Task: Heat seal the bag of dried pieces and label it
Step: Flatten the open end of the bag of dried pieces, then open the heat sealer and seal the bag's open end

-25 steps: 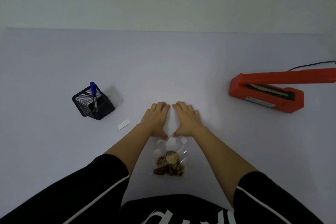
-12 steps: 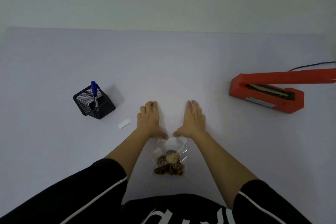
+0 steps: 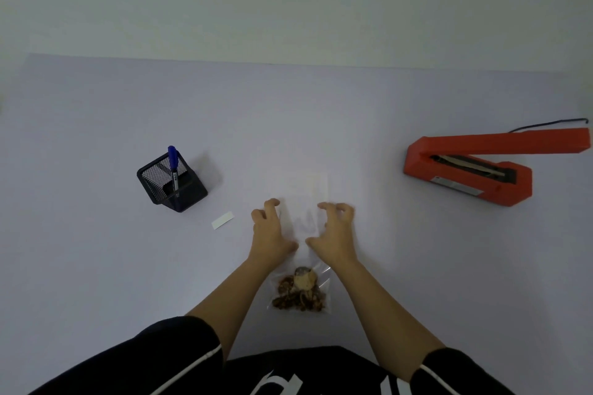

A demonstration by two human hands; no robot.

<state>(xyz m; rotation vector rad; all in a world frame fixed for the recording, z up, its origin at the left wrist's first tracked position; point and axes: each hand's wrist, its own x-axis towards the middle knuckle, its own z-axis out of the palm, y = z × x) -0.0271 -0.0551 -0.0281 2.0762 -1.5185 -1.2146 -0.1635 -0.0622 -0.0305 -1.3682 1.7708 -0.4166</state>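
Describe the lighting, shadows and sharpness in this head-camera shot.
Head view: the light is dim and soft, with a brighter patch in the middle of the table, which darkens toward its left and near edges; the mesh pen holder casts a soft shadow to its right; the clear top of the bag nearly vanishes against the table, with faint glints beside the dried pieces.

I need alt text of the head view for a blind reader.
The left hand and right hand curl their fingers at the side edges of a clear bag of dried pieces on a pale table. A red heat sealer stands open at right; a mesh holder with a blue marker and a white label are at left.
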